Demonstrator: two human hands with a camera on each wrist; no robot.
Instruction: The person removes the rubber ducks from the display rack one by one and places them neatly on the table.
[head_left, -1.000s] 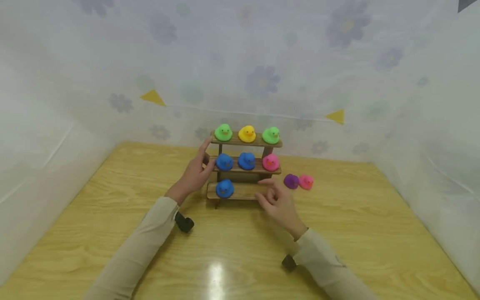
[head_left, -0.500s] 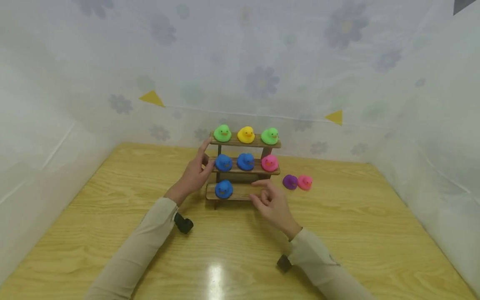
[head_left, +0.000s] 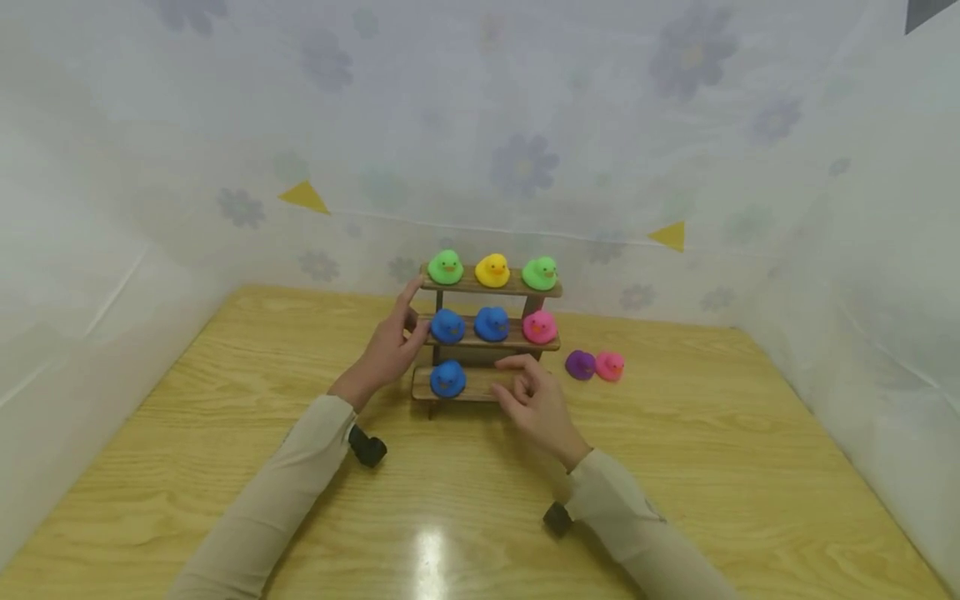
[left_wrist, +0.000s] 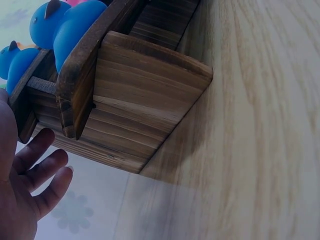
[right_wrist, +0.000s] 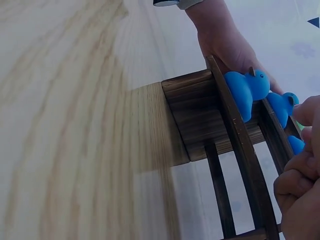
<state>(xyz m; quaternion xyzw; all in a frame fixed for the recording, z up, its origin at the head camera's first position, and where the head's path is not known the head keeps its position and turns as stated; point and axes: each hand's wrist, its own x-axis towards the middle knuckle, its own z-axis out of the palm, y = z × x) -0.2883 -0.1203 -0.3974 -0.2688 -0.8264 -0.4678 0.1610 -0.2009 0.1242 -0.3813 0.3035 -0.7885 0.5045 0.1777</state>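
Note:
A three-step wooden stand (head_left: 480, 385) holds small rubber ducks. The top step carries a green duck (head_left: 446, 267), a yellow duck (head_left: 492, 272) and another green duck (head_left: 540, 273). On the middle step sit two blue ducks (head_left: 492, 324) and a pink duck (head_left: 540, 327). One blue duck (head_left: 447, 379) occupies the left of the bottom step. My left hand (head_left: 386, 346) touches the stand's left side with thumb and index finger; its other fingers (left_wrist: 42, 170) hang free. My right hand (head_left: 543, 408) hovers at the bottom step's right part, thumb and index apart, holding nothing.
On the wooden table (head_left: 450, 517), a purple duck (head_left: 581, 365) and a second pink duck (head_left: 610, 366) stand side by side, right of the stand. White flower-patterned sheeting (head_left: 480, 100) encloses the table at the back and sides.
My right hand has moved a little to the left along the bottom step. The left hand stays at the stand's left side, and the ducks keep their places.

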